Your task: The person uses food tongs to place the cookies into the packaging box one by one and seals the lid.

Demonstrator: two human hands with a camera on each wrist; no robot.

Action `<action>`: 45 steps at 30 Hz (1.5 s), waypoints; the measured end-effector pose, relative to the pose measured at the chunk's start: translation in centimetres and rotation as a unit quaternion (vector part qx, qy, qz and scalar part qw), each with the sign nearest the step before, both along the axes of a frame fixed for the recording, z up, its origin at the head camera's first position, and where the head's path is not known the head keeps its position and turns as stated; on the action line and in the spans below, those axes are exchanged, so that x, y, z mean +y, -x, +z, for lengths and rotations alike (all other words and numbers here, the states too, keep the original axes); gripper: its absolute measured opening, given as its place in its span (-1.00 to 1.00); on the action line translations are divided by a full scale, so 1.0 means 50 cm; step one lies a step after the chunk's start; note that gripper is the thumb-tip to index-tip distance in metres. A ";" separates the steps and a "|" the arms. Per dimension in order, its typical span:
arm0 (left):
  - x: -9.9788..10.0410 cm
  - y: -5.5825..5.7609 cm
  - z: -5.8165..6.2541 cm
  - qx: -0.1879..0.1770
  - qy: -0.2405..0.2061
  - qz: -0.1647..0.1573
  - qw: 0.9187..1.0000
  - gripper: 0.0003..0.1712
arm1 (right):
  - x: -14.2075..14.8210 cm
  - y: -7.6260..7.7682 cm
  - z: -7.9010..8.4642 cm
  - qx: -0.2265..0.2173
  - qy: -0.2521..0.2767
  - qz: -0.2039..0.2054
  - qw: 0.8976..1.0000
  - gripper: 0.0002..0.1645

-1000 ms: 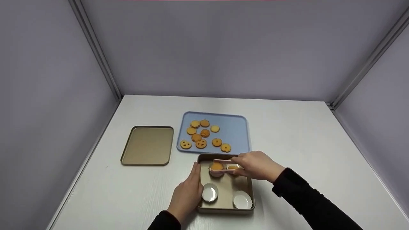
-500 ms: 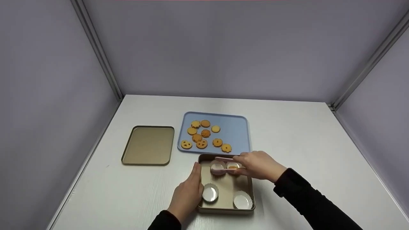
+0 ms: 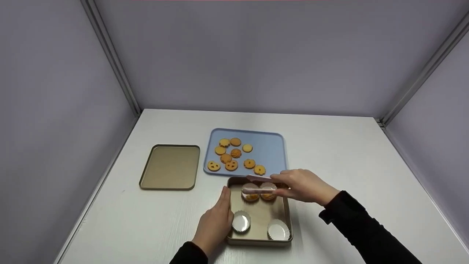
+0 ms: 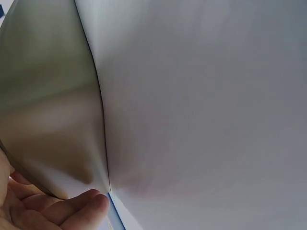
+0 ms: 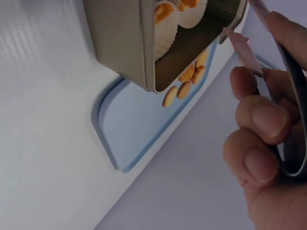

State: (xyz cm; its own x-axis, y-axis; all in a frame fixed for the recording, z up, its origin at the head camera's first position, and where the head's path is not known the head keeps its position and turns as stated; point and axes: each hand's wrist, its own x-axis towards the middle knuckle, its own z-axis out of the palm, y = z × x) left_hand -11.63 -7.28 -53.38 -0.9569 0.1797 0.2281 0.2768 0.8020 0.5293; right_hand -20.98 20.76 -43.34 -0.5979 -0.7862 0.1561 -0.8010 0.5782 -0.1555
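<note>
My left hand (image 3: 214, 220) lies with straight fingers along the left wall of a rectangular gold baking tin (image 3: 258, 242). My right hand (image 3: 302, 186) grips a pair of tongs (image 5: 243, 53) with pink tips, spread apart with nothing between them, over the tin's far end. Beneath the tongs sit two white paper baking cups with cookies in them, the left cup (image 3: 250, 198) and the right cup (image 3: 268, 198), partly covered by the tongs. Nearer the front, bare cups stand at the left (image 3: 241, 222) and in the right corner (image 3: 278, 230).
Right behind the tin lies a blue tray (image 3: 269, 146) carrying several cookies (image 3: 235, 153) of different shapes, mostly on its left side. A flat gold square tray or lid (image 3: 170, 167) lies to the left. Grey panels (image 3: 238, 55) enclose the white table (image 3: 329, 146).
The cookie between the tong tips has gone down into the far left cup. The tongs have spread, and my right hand has risen slightly and shifted right. My left hand stays put.
</note>
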 end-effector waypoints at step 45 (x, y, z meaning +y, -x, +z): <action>0.002 0.000 -0.005 0.018 -0.005 0.005 1.000 -0.28 | 0.002 0.088 -0.052 -0.066 -0.040 -0.201 0.977 -0.70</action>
State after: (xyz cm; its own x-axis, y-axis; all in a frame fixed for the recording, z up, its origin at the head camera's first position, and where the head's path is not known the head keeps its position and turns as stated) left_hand -11.64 -7.17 -53.64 -0.9499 0.1675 0.2641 0.2876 0.7993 0.5276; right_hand -25.40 20.85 -45.92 -0.8714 -0.4905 0.0052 -0.4829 0.8561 -0.1841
